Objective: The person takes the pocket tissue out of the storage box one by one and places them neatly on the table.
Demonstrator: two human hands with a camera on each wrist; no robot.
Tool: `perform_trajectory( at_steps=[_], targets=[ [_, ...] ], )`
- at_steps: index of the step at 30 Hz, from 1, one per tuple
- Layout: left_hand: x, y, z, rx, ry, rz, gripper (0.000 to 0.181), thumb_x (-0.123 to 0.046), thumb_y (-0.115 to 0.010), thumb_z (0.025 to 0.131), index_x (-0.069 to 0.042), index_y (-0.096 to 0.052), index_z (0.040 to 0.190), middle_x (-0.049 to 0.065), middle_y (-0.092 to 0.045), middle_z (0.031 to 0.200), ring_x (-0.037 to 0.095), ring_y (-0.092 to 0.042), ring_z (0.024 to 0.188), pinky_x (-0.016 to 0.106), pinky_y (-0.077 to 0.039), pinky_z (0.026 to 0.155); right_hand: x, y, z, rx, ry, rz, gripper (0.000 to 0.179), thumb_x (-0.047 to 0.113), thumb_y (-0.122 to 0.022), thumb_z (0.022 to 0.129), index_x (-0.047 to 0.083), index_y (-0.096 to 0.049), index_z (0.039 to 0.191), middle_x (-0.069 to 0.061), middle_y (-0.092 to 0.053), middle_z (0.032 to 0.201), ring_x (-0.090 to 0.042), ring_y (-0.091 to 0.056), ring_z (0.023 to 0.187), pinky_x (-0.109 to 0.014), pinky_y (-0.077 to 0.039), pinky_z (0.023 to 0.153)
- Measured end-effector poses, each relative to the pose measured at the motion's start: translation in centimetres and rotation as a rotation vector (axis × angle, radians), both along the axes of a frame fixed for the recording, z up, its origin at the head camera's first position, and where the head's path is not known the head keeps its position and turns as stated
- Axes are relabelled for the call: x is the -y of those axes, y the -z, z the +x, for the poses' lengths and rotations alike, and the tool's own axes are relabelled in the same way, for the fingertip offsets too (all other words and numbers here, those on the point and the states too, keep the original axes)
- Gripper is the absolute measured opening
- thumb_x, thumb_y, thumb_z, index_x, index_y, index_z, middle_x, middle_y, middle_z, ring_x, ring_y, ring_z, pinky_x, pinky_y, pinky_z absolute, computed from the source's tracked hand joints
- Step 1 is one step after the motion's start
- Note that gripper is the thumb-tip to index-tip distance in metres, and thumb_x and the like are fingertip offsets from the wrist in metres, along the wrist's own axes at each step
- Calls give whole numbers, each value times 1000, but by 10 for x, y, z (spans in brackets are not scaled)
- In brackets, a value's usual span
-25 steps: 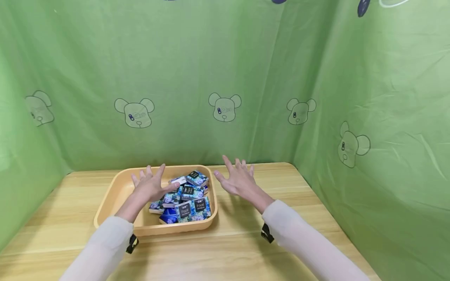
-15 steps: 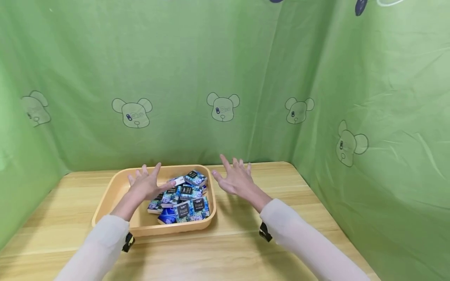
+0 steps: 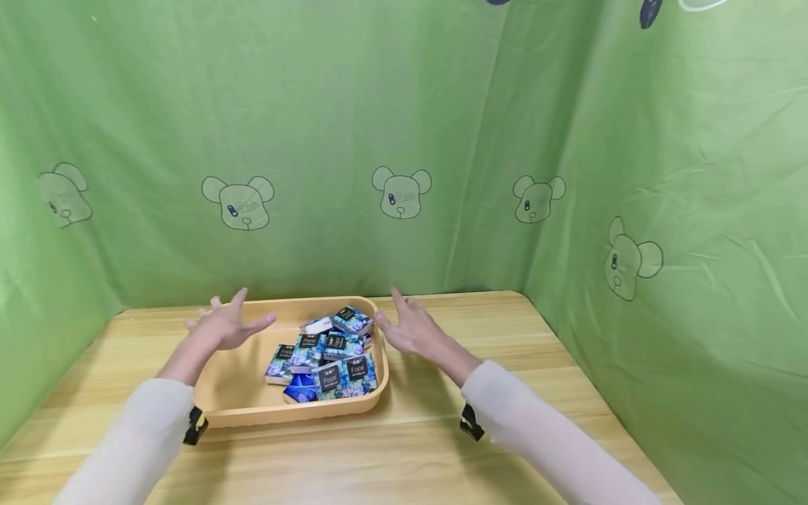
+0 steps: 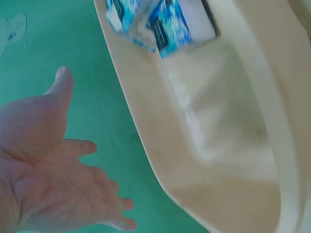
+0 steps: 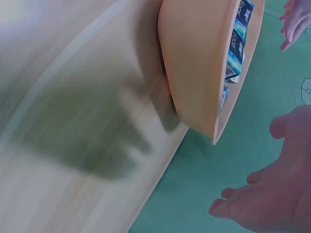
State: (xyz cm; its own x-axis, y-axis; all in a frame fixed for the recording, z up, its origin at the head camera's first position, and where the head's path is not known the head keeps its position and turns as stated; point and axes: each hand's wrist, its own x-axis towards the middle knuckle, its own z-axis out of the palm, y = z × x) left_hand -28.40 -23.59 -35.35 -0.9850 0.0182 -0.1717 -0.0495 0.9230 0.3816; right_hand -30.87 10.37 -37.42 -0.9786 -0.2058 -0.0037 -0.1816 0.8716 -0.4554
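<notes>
A shallow orange plastic basin stands on the table, with several small blue floral tissue packs heaped in its right half; some carry a black "Face" label. Above the basin's left side hovers my left hand, fingers spread and holding nothing. My right hand hangs in the air just beyond the basin's right rim, its fingers extended and nothing in them. In the left wrist view the left palm shows bare beside the basin wall. The right wrist view has the right hand apart from the basin.
Light wood-grain table surrounds the basin, its far edge close behind. Green curtain printed with bear faces encloses the back and both sides. Black straps sit at both wrists, by the white sleeves.
My left hand has moved left, away from above the packs toward the basin's left side. The right hand has shifted slightly left and lower, nearer the right rim. The packs stay put.
</notes>
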Motion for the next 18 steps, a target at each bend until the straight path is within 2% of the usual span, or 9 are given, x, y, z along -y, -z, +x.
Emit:
perform_trajectory(
  at_steps=[3, 7, 11, 15, 17, 18],
  targets=[
    [16, -2, 1, 56, -12, 62, 107, -72, -39, 98, 3, 7, 159, 50, 8, 152, 74, 2, 137, 87, -6, 105, 3, 3, 2, 27, 1, -40, 76, 55, -37, 106, 13, -12, 164, -26, -30, 162, -46, -35, 146, -59, -31, 119],
    [36, -2, 2, 111, -9, 138, 106, -66, -37, 102, 12, 13, 154, 48, 5, 153, 69, -3, 140, 78, -13, 113, 6, 7, 3, 36, 7, -92, 70, 47, -35, 108, 5, -19, 162, -27, -40, 156, -45, -44, 141, -53, -36, 119],
    [49, 0, 4, 162, -29, 174, 110, -65, -36, 103, 23, 12, 147, 51, 4, 150, 67, -8, 140, 71, -19, 117, 7, 12, 4, 41, 14, -122, 66, 42, -34, 109, 0, -25, 159, -28, -42, 155, -45, -44, 141, -52, -36, 119],
    [59, 7, 6, 252, -84, 228, 113, -66, -34, 102, 25, 16, 144, 53, 2, 149, 68, -20, 137, 71, -40, 105, 8, 17, 6, 56, 7, -145, 61, 35, -37, 109, -3, -30, 157, -27, -41, 155, -45, -42, 142, -53, -35, 119],
    [64, 11, 7, 294, -103, 261, 108, -62, -32, 104, 26, 14, 144, 53, -5, 147, 68, -29, 133, 70, -49, 96, 8, 20, 6, 62, 4, -149, 59, 32, -38, 109, -3, -32, 156, -27, -42, 155, -45, -42, 142, -53, -35, 120],
    [66, 12, 8, 297, -101, 276, 104, -60, -32, 105, 27, 9, 145, 54, -12, 145, 67, -35, 129, 68, -52, 92, 8, 22, 5, 63, 1, -149, 58, 31, -39, 108, -4, -33, 155, -26, -42, 155, -45, -42, 142, -53, -35, 120]
  ],
)
